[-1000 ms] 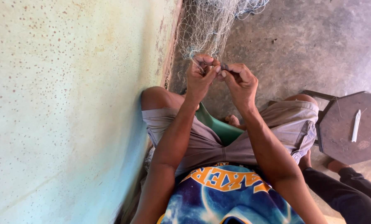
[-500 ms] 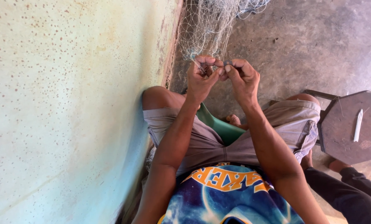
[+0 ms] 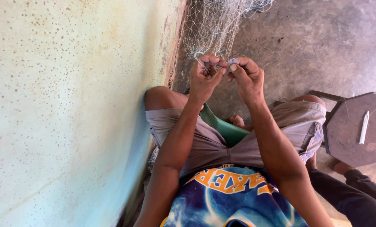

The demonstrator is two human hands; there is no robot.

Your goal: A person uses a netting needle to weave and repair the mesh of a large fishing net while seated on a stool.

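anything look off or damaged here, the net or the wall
No tear shows in the fishing net held by the left hand and right hand. The pale green wall is speckled with brown spots, its lower edge stained and worn.

I see a pale green wall [image 3: 70, 105] with brown spots on the left, a grey floor [image 3: 322, 46], and a dark stool [image 3: 352, 130] at right.
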